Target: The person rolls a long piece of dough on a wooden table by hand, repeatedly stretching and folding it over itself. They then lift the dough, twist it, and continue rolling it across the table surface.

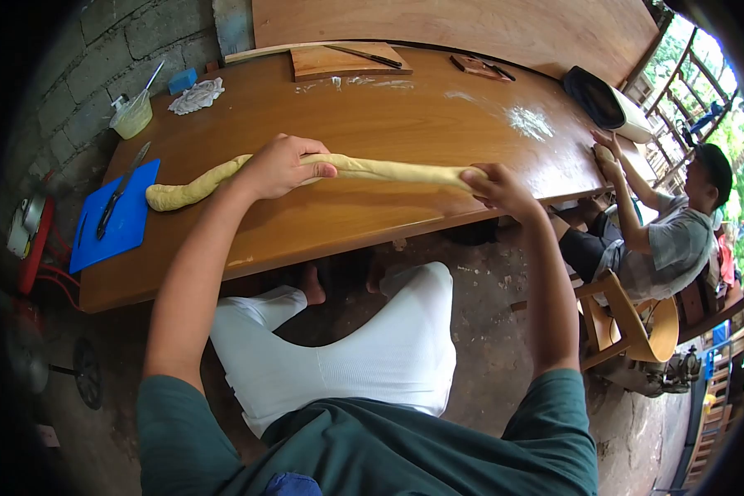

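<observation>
A long rope of pale yellow dough [388,169] stretches across the wooden table [347,107] in front of me. My left hand [285,168] is closed around it near the middle, with the thumb pointing right. At the rope's right end, my right hand [496,190] grips the dough between thumb and fingers. Between my hands the dough is held up, thinner than on the left. Its thicker left end lies on the table, touching or very close to a blue cutting board [132,236].
A knife [112,202] rests on the blue board. Behind stand a tub with a whisk [132,116], a crumpled cloth [197,97], a blue block [182,80] and a wooden board [331,62] with a knife. Flour [529,124] dusts the right side, where another person [665,231] sits handling dough.
</observation>
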The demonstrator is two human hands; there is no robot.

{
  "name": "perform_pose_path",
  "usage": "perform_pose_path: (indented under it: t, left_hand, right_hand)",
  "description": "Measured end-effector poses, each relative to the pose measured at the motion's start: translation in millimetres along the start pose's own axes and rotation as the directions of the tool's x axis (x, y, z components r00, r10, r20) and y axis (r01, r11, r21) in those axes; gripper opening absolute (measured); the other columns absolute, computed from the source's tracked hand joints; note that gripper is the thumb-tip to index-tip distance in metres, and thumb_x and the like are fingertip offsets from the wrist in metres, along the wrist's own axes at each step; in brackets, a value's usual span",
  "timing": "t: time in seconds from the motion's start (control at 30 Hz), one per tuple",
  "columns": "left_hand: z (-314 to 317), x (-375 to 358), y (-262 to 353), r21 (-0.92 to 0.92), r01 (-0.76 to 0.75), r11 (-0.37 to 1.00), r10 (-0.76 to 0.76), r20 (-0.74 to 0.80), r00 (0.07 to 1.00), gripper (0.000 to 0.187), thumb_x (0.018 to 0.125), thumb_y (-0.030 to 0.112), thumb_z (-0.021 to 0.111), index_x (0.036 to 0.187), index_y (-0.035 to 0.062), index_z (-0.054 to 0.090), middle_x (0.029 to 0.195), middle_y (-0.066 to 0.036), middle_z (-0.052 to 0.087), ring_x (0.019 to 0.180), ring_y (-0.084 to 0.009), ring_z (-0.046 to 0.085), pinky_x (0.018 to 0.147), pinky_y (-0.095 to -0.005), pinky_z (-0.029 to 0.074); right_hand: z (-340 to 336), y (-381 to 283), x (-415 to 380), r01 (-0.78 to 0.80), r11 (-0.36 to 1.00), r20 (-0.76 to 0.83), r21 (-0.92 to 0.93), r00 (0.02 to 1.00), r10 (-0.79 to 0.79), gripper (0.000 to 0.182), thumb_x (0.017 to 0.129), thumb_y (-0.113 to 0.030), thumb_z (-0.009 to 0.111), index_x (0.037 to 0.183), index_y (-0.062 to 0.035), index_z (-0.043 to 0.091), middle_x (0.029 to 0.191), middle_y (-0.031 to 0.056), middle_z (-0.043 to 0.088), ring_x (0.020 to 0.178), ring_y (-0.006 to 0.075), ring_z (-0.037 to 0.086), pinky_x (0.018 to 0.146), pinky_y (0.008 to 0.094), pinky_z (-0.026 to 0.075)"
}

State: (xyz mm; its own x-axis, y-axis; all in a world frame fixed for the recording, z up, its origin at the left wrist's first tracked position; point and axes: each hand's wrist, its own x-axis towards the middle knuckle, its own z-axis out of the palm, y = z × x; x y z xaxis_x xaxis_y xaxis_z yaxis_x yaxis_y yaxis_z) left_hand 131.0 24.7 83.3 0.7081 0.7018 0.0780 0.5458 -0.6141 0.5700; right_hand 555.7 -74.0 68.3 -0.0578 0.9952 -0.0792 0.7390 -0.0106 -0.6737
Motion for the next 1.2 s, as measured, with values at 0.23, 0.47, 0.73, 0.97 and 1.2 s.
perform_pose_path:
  t: [0.23, 0.47, 0.73, 0.97, 1.2]
  left_hand:
    - [106, 15, 44, 0.426, -0.191, 0.884, 0.297, -0.196, 0.935, 0.053, 0.105, 0.025, 0.059, 0.153, 0.0006, 0.056, 0.164, -0.017, 0.049, 0.154, -0.0321, 0.043, 0.128, -0.0513, 0.031]
    - [123, 104, 18, 0.380, 0.190, 0.906, -0.129, -0.179, 0.975, 0.077, 0.114, 0.057, 0.024, 0.172, 0.0064, 0.020, 0.181, -0.013, 0.015, 0.168, -0.0295, 0.010, 0.134, -0.0546, 0.004]
    - [111, 220, -36, 0.361, 0.440, 0.822, -0.298, -0.385, 0.873, 0.074, 0.112, 0.061, 0.019, 0.170, 0.0183, 0.033, 0.181, -0.011, 0.014, 0.168, -0.0325, 0.005, 0.134, -0.0581, -0.002]
    - [93, 307, -98, 0.422, 0.364, 0.830, -0.036, -0.611, 0.791, 0.064, 0.111, 0.052, 0.034, 0.154, 0.0104, 0.057, 0.169, -0.019, 0.041, 0.161, -0.0379, 0.029, 0.133, -0.0551, 0.016]
    - [80, 326, -105, 0.489, 0.065, 0.870, 0.274, -0.588, 0.761, 0.029, 0.105, 0.025, 0.053, 0.110, 0.0012, 0.069, 0.111, -0.016, 0.075, 0.116, -0.0348, 0.067, 0.102, -0.0485, 0.052]
  right_hand:
    - [93, -42, 9, 0.207, 0.871, -0.259, -0.446, 0.902, -0.347, 0.038, 0.103, -0.031, 0.065, 0.133, -0.0072, 0.068, 0.152, 0.0232, 0.059, 0.139, 0.0428, 0.056, 0.116, 0.0511, 0.044]
    - [124, -30, 77, -0.062, 0.812, -0.230, -0.580, 0.969, -0.090, 0.081, 0.111, -0.057, 0.029, 0.168, 0.0000, 0.028, 0.174, 0.0265, 0.027, 0.160, 0.0528, 0.020, 0.133, 0.0566, 0.013]
    - [84, -27, 225, -0.210, 0.825, -0.225, -0.525, 0.969, 0.104, 0.085, 0.109, -0.063, 0.025, 0.167, -0.0016, 0.033, 0.178, 0.0169, 0.024, 0.167, 0.0341, 0.010, 0.135, 0.0529, 0.004]
    - [68, -9, 318, -0.042, 0.828, -0.395, -0.559, 0.891, -0.222, 0.063, 0.109, -0.051, 0.038, 0.139, -0.0017, 0.065, 0.152, 0.0188, 0.061, 0.149, 0.0357, 0.048, 0.130, 0.0506, 0.024]
    - [73, 9, 366, 0.090, 0.717, -0.408, -0.691, 0.771, -0.490, 0.029, 0.102, -0.032, 0.057, 0.110, -0.0073, 0.069, 0.116, 0.0139, 0.075, 0.116, 0.0361, 0.067, 0.105, 0.0488, 0.049]
